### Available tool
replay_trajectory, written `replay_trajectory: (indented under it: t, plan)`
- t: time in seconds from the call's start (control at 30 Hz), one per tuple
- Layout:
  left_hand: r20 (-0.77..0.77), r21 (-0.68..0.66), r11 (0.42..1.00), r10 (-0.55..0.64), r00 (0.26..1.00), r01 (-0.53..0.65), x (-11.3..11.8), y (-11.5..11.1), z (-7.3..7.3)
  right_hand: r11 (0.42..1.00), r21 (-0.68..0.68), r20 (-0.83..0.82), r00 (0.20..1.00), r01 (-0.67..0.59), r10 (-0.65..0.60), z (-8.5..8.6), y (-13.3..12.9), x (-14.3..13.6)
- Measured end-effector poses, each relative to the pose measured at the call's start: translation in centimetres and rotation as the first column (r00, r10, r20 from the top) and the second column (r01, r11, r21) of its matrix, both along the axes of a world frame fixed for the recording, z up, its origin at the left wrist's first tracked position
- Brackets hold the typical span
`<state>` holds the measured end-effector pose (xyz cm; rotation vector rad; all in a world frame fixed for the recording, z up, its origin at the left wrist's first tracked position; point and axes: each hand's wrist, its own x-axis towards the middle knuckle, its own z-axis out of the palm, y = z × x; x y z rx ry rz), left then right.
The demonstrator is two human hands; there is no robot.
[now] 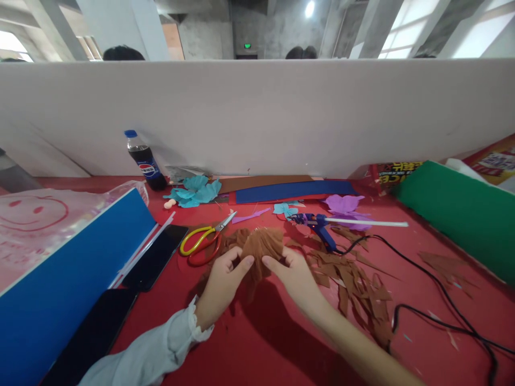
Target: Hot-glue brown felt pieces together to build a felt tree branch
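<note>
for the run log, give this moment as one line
left hand: pinches brown piece | right hand: pinches same piece | scissors: near left hand | glue gun: beyond right hand

Cola bottle (148,166) near white partition (257,112); dark phones (156,257) beside blue board (80,279).

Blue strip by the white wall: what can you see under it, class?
A red strip shows at the left end of the blue strip; anything deeper is covered.

A far ceiling lamp (309,8) and windows (408,24) at far right glare, while soft shadow darkens the near red tabletop (225,354).
</note>
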<state>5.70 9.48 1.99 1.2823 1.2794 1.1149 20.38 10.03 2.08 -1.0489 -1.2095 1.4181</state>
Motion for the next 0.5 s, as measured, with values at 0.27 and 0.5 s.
replay_trajectory:
  t: [0.27,0.5]
  plan:
    - [-0.074,0.045,0.999,-0.022,0.997,0.026,-0.23,0.2,-0.39,1.0,-0.027,-0.006,1.0,0.012,-0.012,-0.17,-0.39,-0.45]
    - [-0.065,0.094,0.993,-0.069,0.995,0.075,-0.27,0.03,0.06,0.998,-0.045,0.026,0.999,0.034,-0.033,-0.07,-0.31,-0.16]
